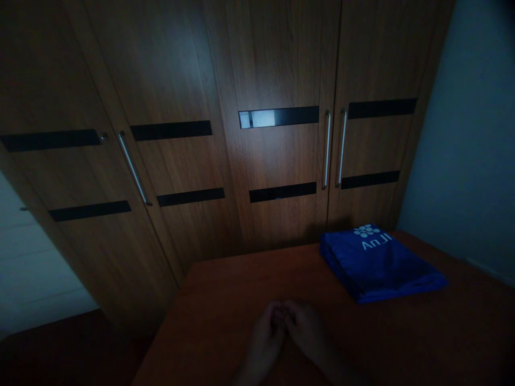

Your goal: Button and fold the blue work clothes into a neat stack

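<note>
My left hand (265,331) and my right hand (304,326) meet above the near part of a reddish-brown wooden table (225,300). Both are closed, fingers curled inward and touching at the tips. I make out nothing in either one, though the light is dim. To the right of my hands lies a blue folded cloth or bag (386,268), flat on the tabletop, with white dots and lettering printed on its upper face. Neither hand touches it.
Behind the table stands a tall wooden wardrobe (277,155) with dark strips and metal handles (326,150). A pale wall (466,161) borders it on the right. The table's left edge slants down toward me, and a whitish surface (36,257) shows at far left.
</note>
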The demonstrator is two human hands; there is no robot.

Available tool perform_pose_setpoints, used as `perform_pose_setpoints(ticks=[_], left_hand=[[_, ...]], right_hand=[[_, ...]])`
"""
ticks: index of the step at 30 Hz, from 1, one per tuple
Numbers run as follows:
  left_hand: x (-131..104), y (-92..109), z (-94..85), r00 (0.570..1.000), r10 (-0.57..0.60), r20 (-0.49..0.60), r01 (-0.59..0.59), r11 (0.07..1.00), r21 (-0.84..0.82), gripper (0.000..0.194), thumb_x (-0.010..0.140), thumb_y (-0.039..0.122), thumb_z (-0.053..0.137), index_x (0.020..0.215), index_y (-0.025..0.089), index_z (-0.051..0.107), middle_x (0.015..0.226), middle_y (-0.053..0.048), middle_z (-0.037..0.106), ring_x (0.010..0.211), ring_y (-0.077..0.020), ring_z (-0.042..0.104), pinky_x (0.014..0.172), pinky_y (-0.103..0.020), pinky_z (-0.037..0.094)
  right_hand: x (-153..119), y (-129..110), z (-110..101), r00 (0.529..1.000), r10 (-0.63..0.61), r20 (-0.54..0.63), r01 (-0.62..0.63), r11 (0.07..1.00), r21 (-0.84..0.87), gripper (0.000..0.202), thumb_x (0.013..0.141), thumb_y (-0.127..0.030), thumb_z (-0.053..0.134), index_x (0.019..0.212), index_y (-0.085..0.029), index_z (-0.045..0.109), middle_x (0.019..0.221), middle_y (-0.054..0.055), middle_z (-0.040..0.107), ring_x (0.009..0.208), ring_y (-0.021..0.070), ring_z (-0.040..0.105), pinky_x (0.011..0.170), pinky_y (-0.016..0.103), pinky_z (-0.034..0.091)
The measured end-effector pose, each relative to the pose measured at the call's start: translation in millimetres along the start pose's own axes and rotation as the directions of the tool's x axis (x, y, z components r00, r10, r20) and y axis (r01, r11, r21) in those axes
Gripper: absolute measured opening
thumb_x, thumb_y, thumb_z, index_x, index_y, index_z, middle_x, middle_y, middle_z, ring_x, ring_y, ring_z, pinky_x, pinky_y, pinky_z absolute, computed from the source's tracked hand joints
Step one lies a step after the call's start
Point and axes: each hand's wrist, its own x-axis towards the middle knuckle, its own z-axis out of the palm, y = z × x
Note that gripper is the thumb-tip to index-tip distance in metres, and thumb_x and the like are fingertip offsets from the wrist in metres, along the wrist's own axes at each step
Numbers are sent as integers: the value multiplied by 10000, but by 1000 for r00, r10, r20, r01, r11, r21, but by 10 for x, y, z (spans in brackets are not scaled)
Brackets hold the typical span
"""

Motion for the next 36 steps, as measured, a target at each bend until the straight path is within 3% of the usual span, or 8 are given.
perform_pose_setpoints(ticks=[15, 24, 36], left_hand=[[-7, -25, -5, 1000, 10, -5, -10, 1000, -2, 321, 717, 68, 440, 989, 191, 559, 977, -59, 660, 907, -174, 607, 837, -288, 444], [-11, -65, 11, 1000, -15, 7, 15, 999, 43, 303, 747, 90, 438, 998, 189, 576, 950, -58, 661, 873, -171, 606, 808, -284, 446], [-3, 43, 15, 999, -37, 9, 37, 998, 49, 204, 786, 159, 453, 934, 181, 592, 916, -63, 661, 854, -178, 606, 784, -279, 447]], right_hand=[[9, 45, 22, 1000, -23, -15, 23, 999, 30, 251, 851, -168, 436, 935, -210, 668, 906, 47, 706, 802, 144, 636, 725, 217, 424], [11, 95, -80, 999, -45, 11, 40, 966, 256, 279, 840, -150, 401, 945, -201, 654, 900, 44, 700, 816, 140, 638, 720, 220, 439], [34, 173, -61, 998, -33, -46, 46, 947, 319, 243, 831, -206, 418, 907, -190, 648, 853, 46, 694, 767, 152, 640, 677, 234, 468]])
